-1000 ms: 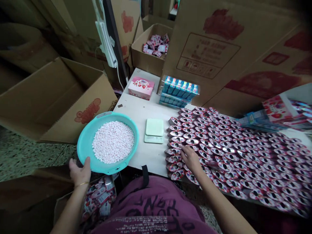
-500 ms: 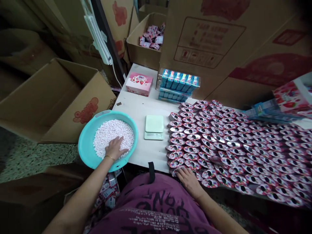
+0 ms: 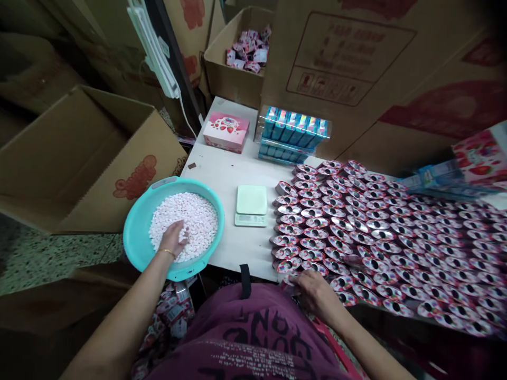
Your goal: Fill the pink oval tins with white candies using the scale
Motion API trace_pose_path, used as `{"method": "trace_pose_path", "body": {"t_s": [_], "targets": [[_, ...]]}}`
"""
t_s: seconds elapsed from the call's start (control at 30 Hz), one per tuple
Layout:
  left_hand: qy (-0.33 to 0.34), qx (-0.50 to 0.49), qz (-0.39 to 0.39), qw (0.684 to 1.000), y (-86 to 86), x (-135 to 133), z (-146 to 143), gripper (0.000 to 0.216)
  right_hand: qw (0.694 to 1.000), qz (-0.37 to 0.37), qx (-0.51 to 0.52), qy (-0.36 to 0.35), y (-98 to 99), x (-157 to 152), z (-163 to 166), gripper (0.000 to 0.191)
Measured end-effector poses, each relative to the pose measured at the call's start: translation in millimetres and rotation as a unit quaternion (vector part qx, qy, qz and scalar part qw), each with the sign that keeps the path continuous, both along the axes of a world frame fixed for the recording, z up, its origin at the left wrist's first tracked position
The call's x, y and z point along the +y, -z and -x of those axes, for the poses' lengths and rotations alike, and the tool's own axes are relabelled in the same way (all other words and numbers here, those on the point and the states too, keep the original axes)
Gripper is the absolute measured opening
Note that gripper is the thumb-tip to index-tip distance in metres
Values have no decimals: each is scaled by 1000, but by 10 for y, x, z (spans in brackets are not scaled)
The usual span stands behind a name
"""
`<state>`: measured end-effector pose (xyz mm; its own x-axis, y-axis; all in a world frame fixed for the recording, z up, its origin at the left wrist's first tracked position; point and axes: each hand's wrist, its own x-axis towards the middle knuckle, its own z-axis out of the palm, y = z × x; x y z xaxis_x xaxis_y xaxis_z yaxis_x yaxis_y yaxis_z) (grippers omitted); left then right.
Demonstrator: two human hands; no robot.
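A turquoise basin (image 3: 134,235) holds a heap of small white candies (image 3: 200,224), which look like little tablets. My left hand (image 3: 172,240) is down in the heap at its near side, with fingers curled in among the candies; how many it grasps is hidden. At the table's front edge, my right hand (image 3: 315,290) pinches a small pink printed carton (image 3: 291,285), partly covered by the fingers. Beside that hand stand rows of similar oval-topped cartons (image 3: 312,243), each with a dark round hole on top. A pale green kitchen scale (image 3: 251,203) stands between basin and cartons.
A pink strawberry box (image 3: 225,132) and a clear-wrapped stack of blue packs (image 3: 293,132) stand farther back. Large cardboard boxes (image 3: 344,63) rise behind the table. An opened cardboard box (image 3: 134,163) stands at left. More small packs (image 3: 170,311) lie below the basin.
My left hand has moved slightly left, its spread fingers now curled in the candies. My right hand has gone from resting on the nearest carton to pinching it, drawn toward my body.
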<state>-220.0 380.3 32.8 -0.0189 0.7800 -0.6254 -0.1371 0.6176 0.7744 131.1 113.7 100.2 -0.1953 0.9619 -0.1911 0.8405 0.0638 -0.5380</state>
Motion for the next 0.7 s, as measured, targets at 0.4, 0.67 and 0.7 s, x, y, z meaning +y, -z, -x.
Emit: {"method": "trace_pose_path", "body": {"t_s": [0.4, 0.67, 0.7], "targets": [[-220, -401, 65, 887, -232, -94, -46, 21, 977, -156, -148, -3, 83, 1950, 199, 30], [-252, -423, 81, 866, -354, -295, -15, 17, 961, -128, -233, -81, 332, 2574, 324, 32], [-253, -431, 77, 863, -350, -305, -8, 17, 962, -134, -229, -70, 321, 2520, 331, 33]]}}
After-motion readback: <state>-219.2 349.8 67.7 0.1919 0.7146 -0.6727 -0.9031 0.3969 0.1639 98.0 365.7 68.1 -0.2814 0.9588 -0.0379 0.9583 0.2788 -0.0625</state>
